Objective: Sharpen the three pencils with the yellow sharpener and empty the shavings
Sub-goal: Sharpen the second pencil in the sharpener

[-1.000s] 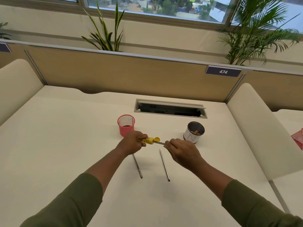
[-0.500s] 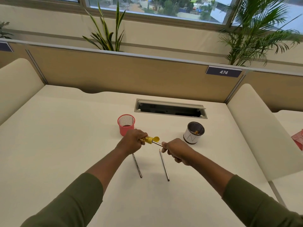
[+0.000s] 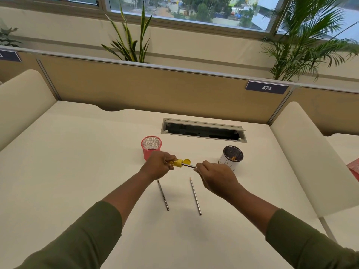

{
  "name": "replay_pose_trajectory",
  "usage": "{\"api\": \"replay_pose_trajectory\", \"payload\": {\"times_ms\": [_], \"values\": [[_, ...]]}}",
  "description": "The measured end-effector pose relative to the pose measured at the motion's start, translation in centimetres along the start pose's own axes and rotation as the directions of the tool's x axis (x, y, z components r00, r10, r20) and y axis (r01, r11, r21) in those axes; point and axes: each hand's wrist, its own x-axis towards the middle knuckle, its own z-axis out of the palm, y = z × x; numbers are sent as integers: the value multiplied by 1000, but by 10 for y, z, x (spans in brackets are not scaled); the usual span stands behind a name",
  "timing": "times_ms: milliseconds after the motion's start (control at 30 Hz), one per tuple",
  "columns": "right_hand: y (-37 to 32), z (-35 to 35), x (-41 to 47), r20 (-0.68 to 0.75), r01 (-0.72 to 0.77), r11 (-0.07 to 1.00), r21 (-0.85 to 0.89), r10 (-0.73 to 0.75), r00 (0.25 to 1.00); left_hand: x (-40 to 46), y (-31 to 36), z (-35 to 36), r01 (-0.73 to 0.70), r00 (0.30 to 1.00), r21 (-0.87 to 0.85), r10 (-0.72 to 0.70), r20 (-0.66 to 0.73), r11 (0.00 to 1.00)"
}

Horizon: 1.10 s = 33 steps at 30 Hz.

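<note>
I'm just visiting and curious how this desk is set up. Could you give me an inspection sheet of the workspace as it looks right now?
Surface: cream desk, bare in most of its area.
Job's things: yellow sharpener with a pencil pushed into it; two more pencils lying apart on the desk in front of the hands; one shows a sharp tip.
Clutter: pink mesh cup; white cup with shavings inside; something red at the right edge.
Hands: left hand grips the sharpener; right hand pinches the pencil.
Cables: nothing seen; open cable slot in the desk.
Surroundings: tan partition with a 474 sign, plants, window.
</note>
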Motion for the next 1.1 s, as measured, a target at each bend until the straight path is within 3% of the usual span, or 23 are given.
{"api": "replay_pose_trajectory", "payload": {"times_ms": [100,167,200,233,300,333,367,433,467,567,633,700,767,833,900,1000,1033,1067,1100], "values": [[-8,-6,5,105,-258,952,165,243,964,-6,3,3,-94,994,65,98,-52,993],[-14,-10,10,340,-474,840,264,379,861,-8,5,3,-172,981,133,182,-65,976],[-14,-11,13,472,-620,707,340,442,763,-8,8,3,-200,975,166,213,-62,966],[-12,-13,16,617,-774,475,419,477,626,-8,10,3,-227,969,194,242,-56,954],[-10,-16,17,876,-912,-120,392,352,330,-9,12,2,-282,953,234,300,-46,931],[-10,-17,16,926,-899,-278,339,269,266,-9,13,1,-301,946,249,320,-39,921],[-10,-16,15,939,-887,-330,324,228,258,-8,14,0,-312,943,260,332,-36,914],[-11,-16,12,924,-883,-296,365,228,306,-7,14,-1,-311,942,271,333,-36,911],[-11,-15,12,891,-888,-189,419,271,363,-6,14,-2,-304,945,271,325,-36,913],[-10,-14,9,669,-776,332,536,393,630,-4,9,-5,-253,961,241,272,-47,937],[-10,-10,5,459,-586,572,574,367,809,-3,3,-8,-226,970,220,241,-43,949],[-6,-6,0,197,-287,861,421,222,955,-2,0,-9,-200,977,198,210,-29,960],[1,-2,-2,33,-43,986,161,39,999,-1,0,-8,-157,986,162,162,-21,974],[4,0,-3,-8,27,999,20,-26,1000,-1,1,-7,-124,992,124,127,-11,984],[2,2,-5,-16,9,1000,-2,-9,1000,-1,3,-5,-136,990,125,138,-6,983],[-11,3,-2,106,-238,960,147,224,969,-5,6,-2,-220,974,195,228,-18,956],[-17,0,2,244,-412,880,236,357,902,-7,7,-2,-243,967,226,255,-23,943],[-21,-3,8,440,-628,693,355,469,766,-8,8,-2,-265,960,253,279,-21,930],[-22,-5,13,646,-818,375,436,502,575,-10,8,-2,-290,952,272,305,-15,918]]}}
